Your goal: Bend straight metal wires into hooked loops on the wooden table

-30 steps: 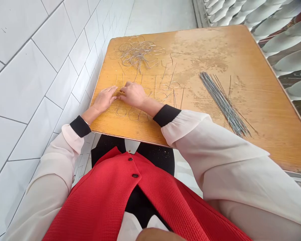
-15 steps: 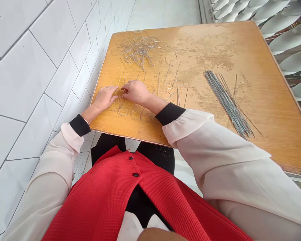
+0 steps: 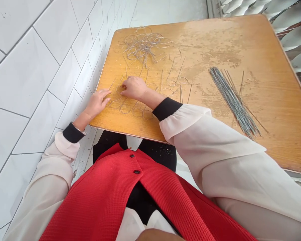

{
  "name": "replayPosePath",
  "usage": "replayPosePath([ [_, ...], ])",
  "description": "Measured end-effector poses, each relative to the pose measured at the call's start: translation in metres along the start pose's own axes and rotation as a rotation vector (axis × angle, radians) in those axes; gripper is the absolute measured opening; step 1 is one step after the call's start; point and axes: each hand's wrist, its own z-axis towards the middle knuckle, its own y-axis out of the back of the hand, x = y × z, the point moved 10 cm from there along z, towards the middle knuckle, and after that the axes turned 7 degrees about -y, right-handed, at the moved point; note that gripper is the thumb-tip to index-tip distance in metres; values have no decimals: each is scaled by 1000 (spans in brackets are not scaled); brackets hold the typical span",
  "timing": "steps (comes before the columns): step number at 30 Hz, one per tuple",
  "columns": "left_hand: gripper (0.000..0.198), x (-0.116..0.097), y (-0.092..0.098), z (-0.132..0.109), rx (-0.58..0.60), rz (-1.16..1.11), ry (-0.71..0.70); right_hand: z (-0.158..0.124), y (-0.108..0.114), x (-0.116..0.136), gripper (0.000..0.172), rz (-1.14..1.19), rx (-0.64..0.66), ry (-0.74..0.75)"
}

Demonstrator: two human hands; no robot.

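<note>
Red garment (image 3: 110, 187), dark buttons; nearest, below the desk edge.

White sleeves (image 3: 230, 174), two, with black cuffs (image 3: 167, 108); one from each side. Bracelet at the left wrist.

Desk (image 3: 286, 140), wooden, yellow-brown, surface worn in patches towards the far side.

Looped wires (image 3: 124, 113), thin, several, in a loose row at the near left of the desk; rings mostly towards the near edge, straight ends pointing far.

Left hand (image 3: 96, 103), at the left edge of the desk, left of the row; thumb and fingers spread a little apart, gap between them narrow.

Right hand (image 3: 134, 87), just beyond the row; fingers curled narrow at a looped wire. Whether they grip it, cannot tell.

Bundle of straight wires (image 3: 234, 100), grey, lying slantwise at the right of the desk; a few brownish wires beside and across it.

Further looped wires (image 3: 183, 82), right of the right hand, mid-desk.

Tangled heap of looped wires (image 3: 144, 47), far left of the desk.

Tiled wall (image 3: 40, 67), white, along the left.

Balusters (image 3: 294, 36), pale, far right.
</note>
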Motion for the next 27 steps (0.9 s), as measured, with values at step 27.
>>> replayPosePath([
  [27, 35, -39, 29, -23, -110, 1, -169, -192, 162, -253, 6, 60, -312, -754],
])
